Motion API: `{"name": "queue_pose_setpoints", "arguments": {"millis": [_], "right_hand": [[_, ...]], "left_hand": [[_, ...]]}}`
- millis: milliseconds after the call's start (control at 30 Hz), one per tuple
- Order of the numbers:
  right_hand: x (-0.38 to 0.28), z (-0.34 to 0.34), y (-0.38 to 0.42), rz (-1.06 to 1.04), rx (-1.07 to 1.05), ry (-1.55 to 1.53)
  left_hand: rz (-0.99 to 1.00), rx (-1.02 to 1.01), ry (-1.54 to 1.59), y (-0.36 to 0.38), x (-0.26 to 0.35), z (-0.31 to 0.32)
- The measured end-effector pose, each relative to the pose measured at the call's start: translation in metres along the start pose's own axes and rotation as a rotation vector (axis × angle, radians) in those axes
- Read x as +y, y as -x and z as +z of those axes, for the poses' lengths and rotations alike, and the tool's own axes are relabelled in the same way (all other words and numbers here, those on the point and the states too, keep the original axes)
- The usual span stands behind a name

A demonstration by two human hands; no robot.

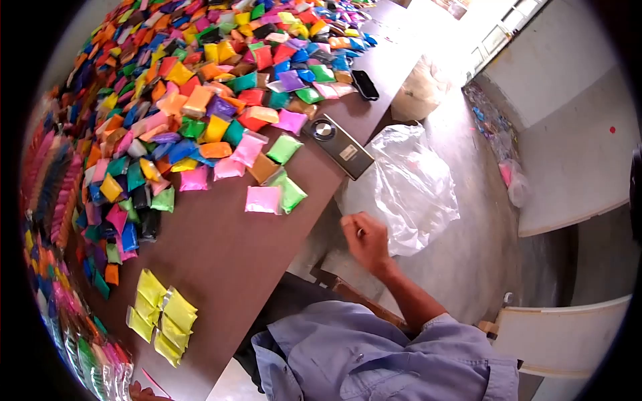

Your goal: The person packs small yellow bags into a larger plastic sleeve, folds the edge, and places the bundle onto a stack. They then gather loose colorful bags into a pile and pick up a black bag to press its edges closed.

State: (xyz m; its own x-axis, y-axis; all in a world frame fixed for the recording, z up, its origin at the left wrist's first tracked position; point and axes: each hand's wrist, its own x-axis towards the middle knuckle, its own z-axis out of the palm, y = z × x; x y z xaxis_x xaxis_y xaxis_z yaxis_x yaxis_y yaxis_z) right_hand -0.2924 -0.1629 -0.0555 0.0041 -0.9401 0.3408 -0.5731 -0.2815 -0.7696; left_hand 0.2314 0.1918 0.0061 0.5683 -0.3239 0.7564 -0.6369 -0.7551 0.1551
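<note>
My right hand is closed in a loose fist beyond the table's edge, in front of a crumpled clear plastic bag. Whatever its curled fingers hold, if anything, is hidden. Only a few fingertips of my left hand show at the bottom left edge, beside a thin pink strip. Several flat yellow packets lie grouped on the brown table near that hand. Farther along, a pink packet and a light green packet lie touching at the edge of a big heap.
A heap of small coloured packets covers the far and left part of the table. A dark phone-like device lies at the table edge, near a small black tray. A bulging sack stands on the floor behind the clear bag.
</note>
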Motion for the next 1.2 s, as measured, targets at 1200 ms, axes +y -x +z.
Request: {"name": "queue_pose_setpoints", "arguments": {"millis": [1200], "right_hand": [[0.271,0.012,0.019,0.637,-0.535,0.276]], "left_hand": [[0.623,-1.076,0.776,0.101,0.361,-0.026]]}}
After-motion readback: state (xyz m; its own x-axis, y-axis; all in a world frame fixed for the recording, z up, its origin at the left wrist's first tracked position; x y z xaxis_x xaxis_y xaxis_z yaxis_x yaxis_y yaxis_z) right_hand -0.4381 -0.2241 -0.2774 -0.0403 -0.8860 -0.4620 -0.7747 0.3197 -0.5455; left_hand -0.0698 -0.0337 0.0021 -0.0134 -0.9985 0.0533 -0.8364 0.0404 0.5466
